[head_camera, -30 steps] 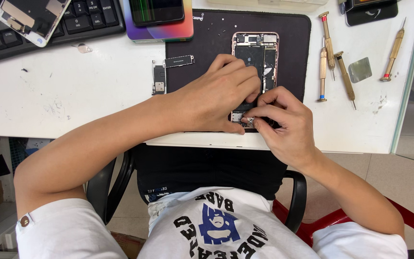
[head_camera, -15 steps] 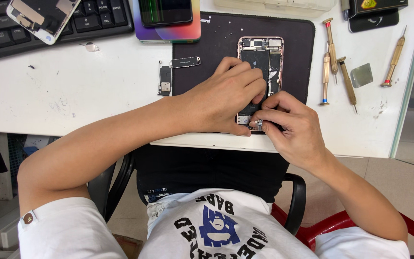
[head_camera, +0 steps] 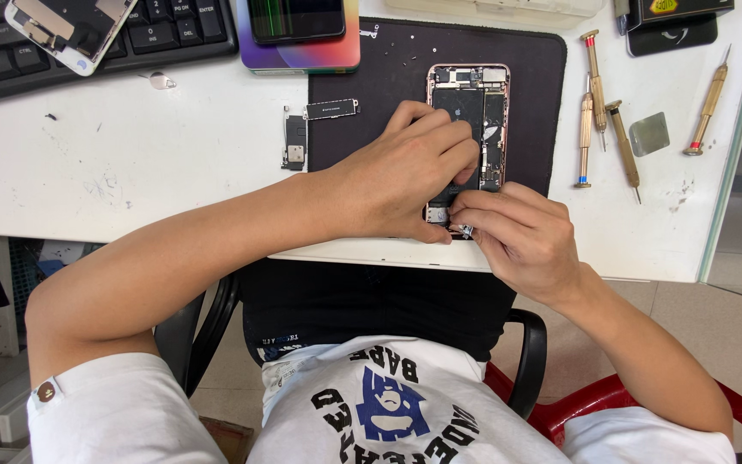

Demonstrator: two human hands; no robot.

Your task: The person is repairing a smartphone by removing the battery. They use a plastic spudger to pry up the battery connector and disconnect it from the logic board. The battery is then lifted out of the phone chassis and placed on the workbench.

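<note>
A: Opened rose-gold phone chassis (head_camera: pixel 469 120) lies on the black rubber work mat (head_camera: pixel 371 77), 12 o'clock of the seat. Left hand (head_camera: pixel 401 167) flat on it, fingers curled, pinning it down.

B: Right hand (head_camera: pixel 517 236)?

A: Pinching a small metal part at the chassis's 6 o'clock end; can't tell which part. Best to keep the pin firm and the pull straight. Brass-handled screwdrivers (head_camera: pixel 607 112) lie at 3 o'clock.

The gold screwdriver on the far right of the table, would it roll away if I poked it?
Probably, a little. The gold screwdriver has a round, slim handle and lies free on the smooth white table, so a sideways poke would likely roll it. It looks stiff and light. Its thin tip seems sharp, so careful.
</note>
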